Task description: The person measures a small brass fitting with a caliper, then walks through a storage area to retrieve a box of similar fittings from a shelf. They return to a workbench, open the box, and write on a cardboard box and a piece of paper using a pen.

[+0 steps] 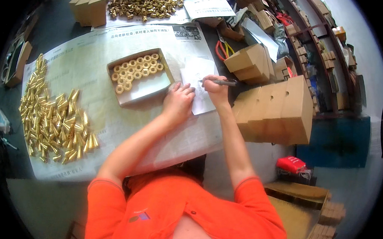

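Observation:
My right hand [217, 90] is closed round a dark pen [225, 82], over a white sheet of paper [203, 104]. My left hand [178, 103] lies on the left edge of that sheet, fingers stretched out and holding nothing. Just left of it sits an open cardboard box [145, 98] with rows of brass nuts [139, 66] standing in it; its front right part shows bare bottom. Whether the pen's tip touches the paper I cannot make out.
Newspaper [88, 61] covers the table. Slim brass cone-shaped pieces [56, 125] lie heaped at left. Loose brass nuts [145, 6] pile up at the back beside a carton [89, 8]. Cardboard boxes [276, 107] and red-and-yellow-handled pliers [223, 49] stand close at right, before shelves [314, 43].

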The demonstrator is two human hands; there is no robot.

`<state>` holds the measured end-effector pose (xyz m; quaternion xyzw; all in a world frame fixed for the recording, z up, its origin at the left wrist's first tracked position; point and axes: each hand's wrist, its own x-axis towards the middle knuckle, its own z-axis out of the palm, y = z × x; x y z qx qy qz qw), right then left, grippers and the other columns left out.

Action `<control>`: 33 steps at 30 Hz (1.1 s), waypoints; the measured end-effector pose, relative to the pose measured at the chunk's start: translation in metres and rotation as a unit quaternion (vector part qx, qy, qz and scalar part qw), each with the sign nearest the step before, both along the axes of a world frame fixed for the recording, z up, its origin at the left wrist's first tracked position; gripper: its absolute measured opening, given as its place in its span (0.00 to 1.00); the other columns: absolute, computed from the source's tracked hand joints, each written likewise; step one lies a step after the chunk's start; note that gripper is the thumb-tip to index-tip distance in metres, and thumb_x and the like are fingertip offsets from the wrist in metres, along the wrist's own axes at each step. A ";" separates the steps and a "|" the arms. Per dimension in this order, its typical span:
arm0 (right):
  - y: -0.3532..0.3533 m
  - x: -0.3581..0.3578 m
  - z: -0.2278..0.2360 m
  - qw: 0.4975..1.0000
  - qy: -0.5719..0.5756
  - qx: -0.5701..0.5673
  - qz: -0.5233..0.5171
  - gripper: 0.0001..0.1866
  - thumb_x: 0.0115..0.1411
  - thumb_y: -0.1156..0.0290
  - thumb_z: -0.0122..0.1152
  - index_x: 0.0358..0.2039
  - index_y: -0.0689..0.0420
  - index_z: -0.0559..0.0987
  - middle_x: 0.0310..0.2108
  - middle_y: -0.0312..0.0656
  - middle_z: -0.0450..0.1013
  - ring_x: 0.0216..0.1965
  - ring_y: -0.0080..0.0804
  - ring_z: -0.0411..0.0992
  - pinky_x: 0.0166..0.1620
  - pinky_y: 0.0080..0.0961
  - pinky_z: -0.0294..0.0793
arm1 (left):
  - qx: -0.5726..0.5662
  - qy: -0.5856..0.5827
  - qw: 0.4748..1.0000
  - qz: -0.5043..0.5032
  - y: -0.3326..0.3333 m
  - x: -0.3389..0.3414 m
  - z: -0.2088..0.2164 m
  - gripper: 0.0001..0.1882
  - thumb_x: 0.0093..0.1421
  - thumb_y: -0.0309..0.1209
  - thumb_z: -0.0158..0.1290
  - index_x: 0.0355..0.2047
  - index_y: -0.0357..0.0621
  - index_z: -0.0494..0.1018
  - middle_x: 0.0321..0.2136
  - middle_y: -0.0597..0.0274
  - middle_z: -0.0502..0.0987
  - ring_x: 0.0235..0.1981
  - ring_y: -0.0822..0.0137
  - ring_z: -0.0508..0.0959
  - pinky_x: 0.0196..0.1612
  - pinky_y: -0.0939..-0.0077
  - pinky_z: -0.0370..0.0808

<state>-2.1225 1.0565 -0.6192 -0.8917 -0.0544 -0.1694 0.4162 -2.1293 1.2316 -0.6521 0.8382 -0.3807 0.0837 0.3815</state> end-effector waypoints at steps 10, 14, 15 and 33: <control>-0.012 -0.014 -0.008 0.999 -0.028 -0.027 -0.036 0.06 0.38 0.72 0.51 0.14 0.61 0.74 0.10 0.41 0.65 0.14 0.23 0.64 0.19 0.24 0.63 | -0.015 0.003 1.000 -0.016 -0.008 -0.003 -0.002 0.10 0.50 0.26 0.48 0.34 0.39 0.73 0.44 0.58 0.73 0.52 0.59 0.68 0.56 0.58 0.60; 0.005 -0.002 -0.015 0.990 0.018 0.038 -0.132 0.09 0.38 0.66 0.54 0.14 0.59 0.74 0.13 0.46 0.69 0.18 0.36 0.71 0.22 0.28 0.67 | -0.002 0.006 1.000 -0.008 0.001 0.003 0.002 0.11 0.50 0.26 0.49 0.34 0.38 0.74 0.43 0.57 0.73 0.51 0.56 0.68 0.56 0.58 0.60; 0.008 -0.008 -0.003 0.989 0.034 0.009 -0.144 0.08 0.38 0.66 0.54 0.14 0.57 0.75 0.14 0.47 0.70 0.19 0.39 0.72 0.23 0.29 0.69 | -0.003 0.000 1.000 -0.013 -0.002 0.003 0.001 0.11 0.49 0.27 0.49 0.34 0.38 0.74 0.43 0.56 0.74 0.51 0.55 0.69 0.56 0.58 0.60; -0.033 -0.239 0.150 0.864 -0.433 -0.130 -0.220 0.22 0.56 0.49 0.50 0.20 0.56 0.75 0.20 0.39 0.68 0.17 0.30 0.67 0.19 0.20 0.64 | -0.252 0.159 0.933 -0.202 -0.083 -0.037 0.181 0.12 0.56 0.26 0.51 0.40 0.35 0.74 0.38 0.55 0.76 0.43 0.65 0.74 0.48 0.74 0.67</control>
